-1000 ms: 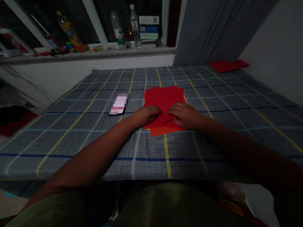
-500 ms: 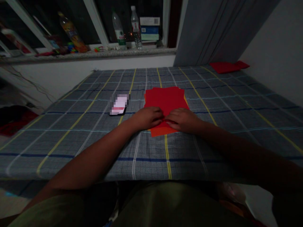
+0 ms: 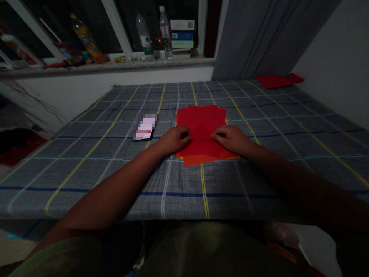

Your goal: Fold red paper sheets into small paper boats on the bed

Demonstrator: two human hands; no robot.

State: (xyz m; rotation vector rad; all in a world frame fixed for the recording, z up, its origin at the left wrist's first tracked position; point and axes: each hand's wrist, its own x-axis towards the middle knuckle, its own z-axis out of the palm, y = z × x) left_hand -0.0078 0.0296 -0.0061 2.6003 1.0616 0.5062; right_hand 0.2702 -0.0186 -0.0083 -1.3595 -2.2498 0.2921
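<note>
Red paper (image 3: 201,115) lies on a loose stack whose orange sheet (image 3: 196,161) shows along the near side. Across the top red sheet runs a horizontal crease, with a darker triangular shape above it. At the left end of that crease my left hand (image 3: 176,140) is closed, thumb and fingers pinching the red paper. My right hand (image 3: 230,138) pinches it in the same way at the right end. The middle of the sheet shows between the two hands.
A phone (image 3: 145,129) with a lit, blurred screen lies left of the paper on the checked cloth (image 3: 115,173). A red item (image 3: 275,81) rests at the far right corner. Bottles (image 3: 144,38) and stacked boxes (image 3: 182,36) stand on the windowsill.
My hands have moved apart from the middle of the red paper, the left one leftward and the right one rightward. The crease and triangular shape between them are now uncovered.
</note>
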